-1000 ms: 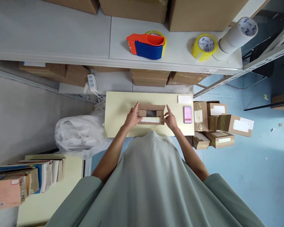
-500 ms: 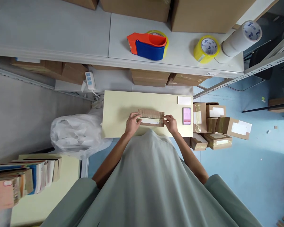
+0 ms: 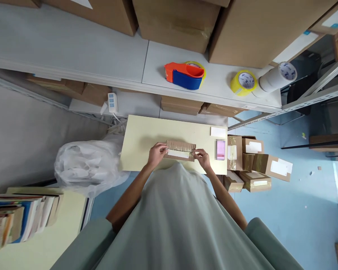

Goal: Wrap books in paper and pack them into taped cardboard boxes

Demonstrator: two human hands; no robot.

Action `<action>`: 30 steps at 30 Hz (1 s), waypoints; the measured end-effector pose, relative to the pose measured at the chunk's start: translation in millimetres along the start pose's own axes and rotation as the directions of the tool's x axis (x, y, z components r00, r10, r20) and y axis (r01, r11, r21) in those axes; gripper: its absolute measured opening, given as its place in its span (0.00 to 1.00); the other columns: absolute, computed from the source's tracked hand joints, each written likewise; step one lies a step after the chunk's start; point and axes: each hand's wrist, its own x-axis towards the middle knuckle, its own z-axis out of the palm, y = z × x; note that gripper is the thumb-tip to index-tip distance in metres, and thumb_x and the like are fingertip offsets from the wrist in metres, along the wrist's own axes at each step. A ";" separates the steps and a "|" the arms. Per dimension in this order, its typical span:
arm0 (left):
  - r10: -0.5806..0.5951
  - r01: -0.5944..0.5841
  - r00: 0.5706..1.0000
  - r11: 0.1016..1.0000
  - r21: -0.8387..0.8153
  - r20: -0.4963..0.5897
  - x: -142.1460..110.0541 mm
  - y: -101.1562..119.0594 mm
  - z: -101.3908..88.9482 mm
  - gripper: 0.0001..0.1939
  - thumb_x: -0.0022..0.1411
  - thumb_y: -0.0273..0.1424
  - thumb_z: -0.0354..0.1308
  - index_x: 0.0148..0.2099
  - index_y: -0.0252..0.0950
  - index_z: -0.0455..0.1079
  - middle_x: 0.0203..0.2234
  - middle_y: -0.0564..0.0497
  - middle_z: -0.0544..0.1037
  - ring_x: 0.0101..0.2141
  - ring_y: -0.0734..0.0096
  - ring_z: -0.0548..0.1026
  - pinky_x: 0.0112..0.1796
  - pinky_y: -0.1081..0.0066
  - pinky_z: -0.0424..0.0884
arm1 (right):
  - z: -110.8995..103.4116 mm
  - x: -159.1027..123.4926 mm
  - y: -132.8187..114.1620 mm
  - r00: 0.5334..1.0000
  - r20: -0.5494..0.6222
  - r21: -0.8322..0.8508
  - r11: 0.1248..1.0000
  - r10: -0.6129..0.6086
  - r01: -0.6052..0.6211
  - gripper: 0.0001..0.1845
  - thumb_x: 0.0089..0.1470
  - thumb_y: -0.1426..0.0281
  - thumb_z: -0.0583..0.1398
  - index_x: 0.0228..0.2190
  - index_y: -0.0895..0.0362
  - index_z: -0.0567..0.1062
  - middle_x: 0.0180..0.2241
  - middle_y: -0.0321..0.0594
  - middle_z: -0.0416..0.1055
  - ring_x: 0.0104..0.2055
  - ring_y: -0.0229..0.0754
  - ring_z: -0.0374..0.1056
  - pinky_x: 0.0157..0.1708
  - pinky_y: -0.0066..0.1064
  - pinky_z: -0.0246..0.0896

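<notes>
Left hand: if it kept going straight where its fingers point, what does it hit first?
The small cardboard box. The left hand has its fingertips right at the box's left end, so there seems to be no free run ahead; exact contact and depth are hard to judge from this one view.

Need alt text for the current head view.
A person's left hand and right hand hold opposite ends of a small cardboard box on a cream table. Beyond it, an orange-and-blue tape dispenser sits on a shelf; cardboard parcels lie right of the table.
</notes>
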 end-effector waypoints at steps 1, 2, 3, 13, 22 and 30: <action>0.002 -0.002 1.000 1.000 0.002 0.006 0.3 0.6 -0.2 0.07 0.65 0.29 0.65 0.44 0.39 0.83 0.49 0.47 0.84 0.46 0.61 0.86 0.54 0.58 0.85 | 0.8 -0.7 0.7 1.000 -0.013 0.010 1.000 0.004 -0.004 0.27 0.49 0.43 0.74 0.38 0.52 0.89 0.50 0.46 0.81 0.32 0.40 0.76 0.37 0.39 0.81; 0.002 -0.002 1.000 1.000 0.000 0.011 0.6 1.4 -0.4 0.07 0.65 0.29 0.65 0.44 0.39 0.83 0.49 0.46 0.84 0.46 0.61 0.85 0.54 0.58 0.85 | 2.2 -0.9 1.1 0.999 -0.030 0.023 1.000 0.013 -0.013 0.27 0.49 0.43 0.74 0.38 0.53 0.89 0.50 0.46 0.81 0.31 0.39 0.76 0.37 0.39 0.81; 0.002 -0.002 1.000 1.000 -0.001 0.015 0.9 2.3 -0.6 0.07 0.66 0.29 0.64 0.44 0.39 0.83 0.49 0.46 0.84 0.46 0.61 0.85 0.54 0.59 0.85 | 3.9 -0.9 1.1 0.998 -0.052 0.032 0.999 0.024 -0.023 0.27 0.49 0.43 0.74 0.38 0.53 0.88 0.50 0.47 0.82 0.30 0.39 0.75 0.37 0.40 0.80; 0.072 -0.075 0.996 0.995 0.064 0.045 3.7 1.1 -9.9 0.06 0.63 0.28 0.63 0.42 0.38 0.79 0.46 0.45 0.81 0.41 0.61 0.83 0.51 0.58 0.84 | 9.8 -4.0 -35.9 0.991 -0.083 -0.299 0.951 -0.106 0.077 0.31 0.59 0.40 0.66 0.38 0.56 0.86 0.46 0.51 0.84 0.36 0.47 0.80 0.37 0.41 0.82; 0.459 -0.454 0.884 0.888 0.077 -0.085 66.2 100.6 -73.3 0.13 0.75 0.32 0.55 0.53 0.40 0.81 0.54 0.43 0.83 0.57 0.55 0.81 0.62 0.54 0.77 | 17.3 81.1 -254.8 0.634 0.036 -0.785 0.371 -0.772 0.496 0.31 0.73 0.50 0.61 0.65 0.59 0.73 0.62 0.60 0.75 0.66 0.61 0.71 0.64 0.57 0.71; 0.594 -0.635 0.755 0.769 -0.082 -0.279 72.3 189.0 -122.9 0.14 0.80 0.37 0.56 0.50 0.40 0.83 0.51 0.45 0.86 0.52 0.60 0.84 0.56 0.60 0.79 | 71.0 163.0 -354.3 0.822 0.195 -0.951 0.103 -0.535 0.292 0.36 0.73 0.52 0.61 0.66 0.69 0.67 0.59 0.70 0.77 0.64 0.66 0.72 0.69 0.58 0.59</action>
